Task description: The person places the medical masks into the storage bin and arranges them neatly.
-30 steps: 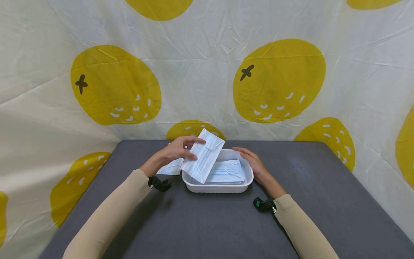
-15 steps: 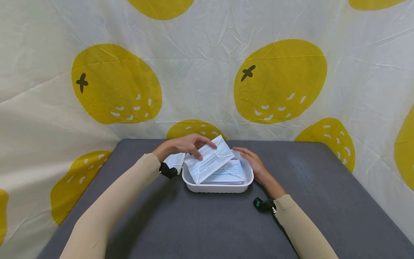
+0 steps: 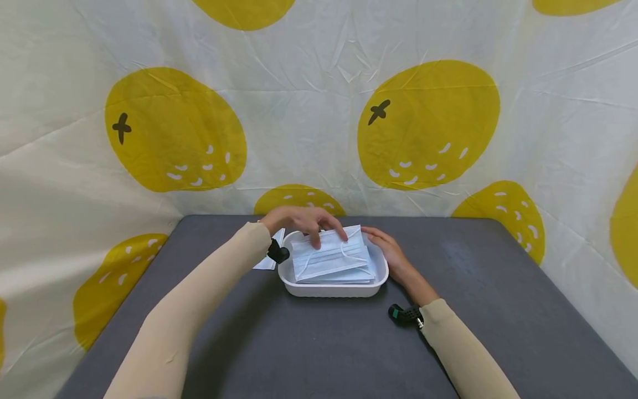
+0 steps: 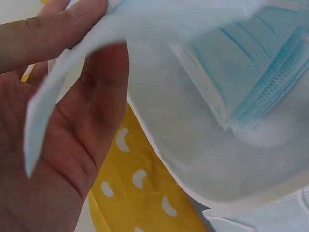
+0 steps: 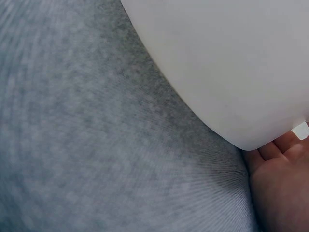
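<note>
My left hand (image 3: 308,221) pinches a pale blue pleated face mask (image 3: 326,256) between thumb and fingers. In the head view this mask lies nearly level over the white plastic tub (image 3: 329,291), overlapping other masks (image 3: 356,275) inside it. The left wrist view shows those stacked masks (image 4: 256,67) in the tub, with the held mask bending across the palm. My right hand (image 3: 391,256) rests against the tub's right side with its fingers extended along the wall. In the right wrist view, part of that hand (image 5: 282,188) appears beside the tub's outer wall (image 5: 217,72).
Another face mask (image 3: 269,260) lies on the dark grey table (image 3: 319,343) left of the tub, partly hidden by my left wrist. Behind the table hangs a white cloth (image 3: 299,111) with large yellow fruit prints. Each wrist wears a black band.
My left hand has moved right and lowered the held mask over the tub, turning it from steeply tilted to nearly level. My right hand has stayed at the tub's side.
</note>
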A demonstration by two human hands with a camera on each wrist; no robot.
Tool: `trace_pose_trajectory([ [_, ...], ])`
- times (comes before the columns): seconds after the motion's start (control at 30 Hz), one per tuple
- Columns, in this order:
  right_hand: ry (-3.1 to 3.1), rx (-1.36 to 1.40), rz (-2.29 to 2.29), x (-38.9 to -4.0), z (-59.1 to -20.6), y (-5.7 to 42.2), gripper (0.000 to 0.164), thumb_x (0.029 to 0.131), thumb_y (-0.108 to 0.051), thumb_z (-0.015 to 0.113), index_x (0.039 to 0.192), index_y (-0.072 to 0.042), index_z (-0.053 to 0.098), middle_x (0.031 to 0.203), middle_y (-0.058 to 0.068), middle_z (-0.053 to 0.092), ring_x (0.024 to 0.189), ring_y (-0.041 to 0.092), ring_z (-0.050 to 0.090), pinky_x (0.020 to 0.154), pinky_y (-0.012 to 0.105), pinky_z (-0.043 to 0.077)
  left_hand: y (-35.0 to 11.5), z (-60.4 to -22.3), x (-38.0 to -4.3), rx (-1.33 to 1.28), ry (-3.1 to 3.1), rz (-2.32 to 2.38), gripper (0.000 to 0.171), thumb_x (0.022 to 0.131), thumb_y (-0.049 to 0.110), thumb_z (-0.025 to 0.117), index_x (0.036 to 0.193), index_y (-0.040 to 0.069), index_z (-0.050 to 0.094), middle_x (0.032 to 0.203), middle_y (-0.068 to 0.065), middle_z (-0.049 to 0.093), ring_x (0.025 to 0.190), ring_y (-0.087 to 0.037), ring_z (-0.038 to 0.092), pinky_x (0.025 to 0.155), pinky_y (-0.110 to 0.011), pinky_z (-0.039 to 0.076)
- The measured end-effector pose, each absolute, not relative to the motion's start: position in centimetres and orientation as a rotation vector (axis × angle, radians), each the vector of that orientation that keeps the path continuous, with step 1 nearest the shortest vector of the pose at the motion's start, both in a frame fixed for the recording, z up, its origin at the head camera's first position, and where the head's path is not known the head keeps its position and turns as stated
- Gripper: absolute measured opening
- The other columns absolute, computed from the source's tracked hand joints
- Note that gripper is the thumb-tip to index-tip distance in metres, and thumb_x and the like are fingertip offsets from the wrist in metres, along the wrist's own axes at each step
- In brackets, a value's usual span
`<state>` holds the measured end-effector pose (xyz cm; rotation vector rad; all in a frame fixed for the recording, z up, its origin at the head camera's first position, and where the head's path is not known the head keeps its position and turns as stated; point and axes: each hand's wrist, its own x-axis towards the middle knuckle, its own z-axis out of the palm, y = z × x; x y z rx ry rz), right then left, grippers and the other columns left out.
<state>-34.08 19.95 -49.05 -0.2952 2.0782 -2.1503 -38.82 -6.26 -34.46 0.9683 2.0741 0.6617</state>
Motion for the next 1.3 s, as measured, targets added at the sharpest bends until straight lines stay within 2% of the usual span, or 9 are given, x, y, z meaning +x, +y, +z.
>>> trace_pose_trajectory([
  [0.1,2.034,-0.322,-2.207,-34.1,-49.2,19.9,0.044,0.11,-0.016,0.046,0.148,0.005,0.049,0.122,-0.015,0.066,0.114,0.0,0.06,0.098,0.017,0.048,-5.5,-34.5,-39.2,0.997,2.054,0.613,0.062,0.082,-0.011,0.068,0.137,0.02,0.068,0.146,-0.002,0.061,0.124,-0.019,0.054,0.092,-0.027,0.051],
  [0.13,2.029,-0.333,-2.213,-34.1,-49.1,19.9,0.043,0.109,-0.015,0.046,0.148,0.005,0.05,0.12,-0.017,0.066,0.114,0.0,0.06,0.097,0.016,0.049,-5.3,-34.5,-39.2,0.996,2.052,0.603,0.062,0.082,-0.011,0.068,0.136,0.02,0.068,0.145,-0.002,0.061,0.121,-0.019,0.055,0.087,-0.026,0.051],
  [0.23,2.058,-0.363,-2.182,-34.3,-49.1,19.8,0.042,0.11,-0.015,0.045,0.148,0.002,0.052,0.13,-0.011,0.066,0.115,-0.001,0.061,0.097,0.015,0.049,-4.7,-34.6,-39.3,0.998,2.054,0.572,0.064,0.081,-0.013,0.067,0.135,0.021,0.069,0.14,-0.002,0.063,0.113,-0.019,0.054,0.073,-0.025,0.047],
  [0.3,2.087,-0.376,-2.149,-34.3,-49.0,19.8,0.042,0.11,-0.014,0.043,0.148,-0.001,0.053,0.141,-0.001,0.063,0.116,0.0,0.061,0.096,0.016,0.05,-4.3,-34.7,-39.3,1.001,2.058,0.554,0.064,0.08,-0.014,0.067,0.134,0.021,0.07,0.138,-0.002,0.064,0.112,-0.018,0.054,0.072,-0.025,0.046],
  [0.4,2.106,-0.383,-2.121,-34.4,-48.9,19.7,0.043,0.109,-0.011,0.042,0.149,-0.003,0.053,0.154,0.013,0.053,0.117,0.0,0.06,0.095,0.016,0.05,-3.9,-35.2,-39.3,1.006,2.065,0.533,0.066,0.08,-0.016,0.066,0.133,0.022,0.071,0.139,-0.001,0.063,0.113,-0.017,0.053,0.079,-0.024,0.049],
  [0.5,2.108,-0.384,-2.109,-34.5,-48.9,19.7,0.043,0.108,-0.009,0.041,0.149,-0.003,0.053,0.158,0.018,0.048,0.118,0.0,0.059,0.096,0.015,0.049,-3.7,-35.6,-39.4,0.993,2.081,0.505,0.067,0.08,-0.018,0.066,0.132,0.023,0.072,0.141,0.0,0.062,0.117,-0.017,0.053,0.091,-0.024,0.05],
  [0.73,2.109,-0.367,-2.105,-34.4,-48.8,19.8,0.045,0.107,-0.008,0.04,0.149,-0.002,0.053,0.158,0.019,0.048,0.119,0.0,0.059,0.097,0.014,0.047,-3.1,-36.2,-39.3,0.953,2.136,0.426,0.066,0.082,-0.017,0.066,0.13,0.029,0.073,0.148,0.0,0.057,0.123,-0.019,0.05,0.104,-0.03,0.048],
  [1.07,2.11,-0.343,-2.102,-34.4,-48.8,20.0,0.043,0.11,-0.015,0.041,0.15,-0.003,0.052,0.159,0.017,0.047,0.121,0.0,0.057,0.099,0.015,0.046,-2.6,-37.2,-39.5,0.93,2.131,0.421,0.068,0.082,-0.023,0.061,0.129,0.025,0.073,0.154,-0.004,0.052,0.126,-0.022,0.05,0.113,-0.039,0.045],
  [1.3,2.121,-0.327,-2.096,-34.6,-49.0,20.1,0.042,0.111,-0.017,0.042,0.15,-0.004,0.053,0.159,0.016,0.047,0.123,0.0,0.055,0.099,0.014,0.046,-2.1,-37.2,-39.3,0.918,2.161,0.397,0.071,0.08,-0.026,0.057,0.129,0.023,0.073,0.159,-0.006,0.048,0.144,-0.027,0.044,0.124,-0.046,0.036],
])
